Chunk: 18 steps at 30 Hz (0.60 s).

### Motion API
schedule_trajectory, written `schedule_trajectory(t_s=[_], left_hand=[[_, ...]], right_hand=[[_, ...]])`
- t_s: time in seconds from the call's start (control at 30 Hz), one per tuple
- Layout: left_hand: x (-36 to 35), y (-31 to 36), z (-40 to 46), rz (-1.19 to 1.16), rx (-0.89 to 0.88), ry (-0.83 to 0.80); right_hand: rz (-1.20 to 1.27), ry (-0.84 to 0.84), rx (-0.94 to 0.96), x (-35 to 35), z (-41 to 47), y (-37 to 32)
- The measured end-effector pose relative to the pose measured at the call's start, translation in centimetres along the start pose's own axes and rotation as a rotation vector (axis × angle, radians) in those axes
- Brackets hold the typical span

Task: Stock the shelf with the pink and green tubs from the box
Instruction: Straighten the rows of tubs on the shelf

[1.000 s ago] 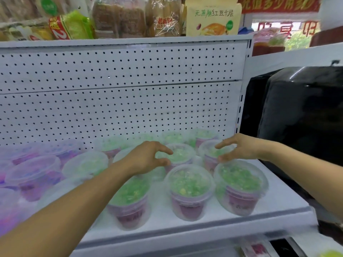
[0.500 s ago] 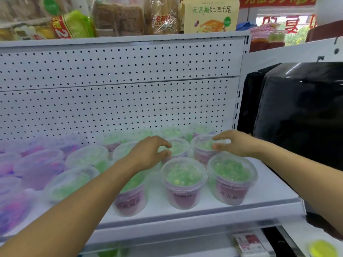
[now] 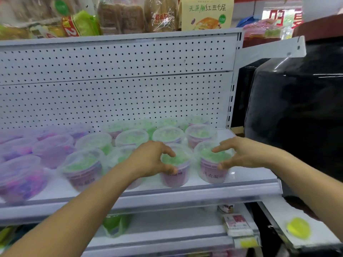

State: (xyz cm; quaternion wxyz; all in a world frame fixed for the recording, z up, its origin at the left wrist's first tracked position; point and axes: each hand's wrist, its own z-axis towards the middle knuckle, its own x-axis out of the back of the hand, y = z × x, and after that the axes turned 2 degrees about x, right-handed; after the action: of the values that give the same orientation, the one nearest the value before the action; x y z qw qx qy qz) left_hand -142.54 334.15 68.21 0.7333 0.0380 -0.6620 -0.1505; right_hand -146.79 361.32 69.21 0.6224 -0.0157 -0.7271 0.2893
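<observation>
Head view: my left hand (image 3: 151,159) sits at the near row of the shelf (image 3: 167,193), thumb low and fingers (image 3: 168,150) arched over the lid of a green tub (image 3: 175,168). The thumb tip touches that tub's near left side, but the grip is open, not clamped. My right hand (image 3: 243,154) is spread open at the right end of the row, forefinger pointing left across the top of the end tub (image 3: 211,164) and thumb against its right wall; this grip is also open around the tub, not closed.

Both tubs stand upright near the shelf lip, just beside each other, each with a clear lid, green filling and a purple label. More green tubs (image 3: 168,135) stand in rows behind them, toward the pegboard (image 3: 115,97). Pink tubs (image 3: 22,179) fill the left part of the shelf, blurred. I cannot see the box.
</observation>
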Motion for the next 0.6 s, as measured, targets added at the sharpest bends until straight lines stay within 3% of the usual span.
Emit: schedule_trajectory(t_s=[0.37,0.47,0.6], left_hand=[[-0.9,1.6,-1.1,-0.081,0.121,0.029],[-1.1,1.2,-1.8,-0.162,0.076,-0.004],[-0.9,-1.4,-2.8,-0.158,-0.060,0.108]], right_hand=[[-0.039,0.029,0.019,-1.2,-0.4,-0.7],[-0.170,0.059,0.014,-1.9,-0.4,-0.8],[-0.247,0.158,0.102,-2.4,-0.1,-2.5]])
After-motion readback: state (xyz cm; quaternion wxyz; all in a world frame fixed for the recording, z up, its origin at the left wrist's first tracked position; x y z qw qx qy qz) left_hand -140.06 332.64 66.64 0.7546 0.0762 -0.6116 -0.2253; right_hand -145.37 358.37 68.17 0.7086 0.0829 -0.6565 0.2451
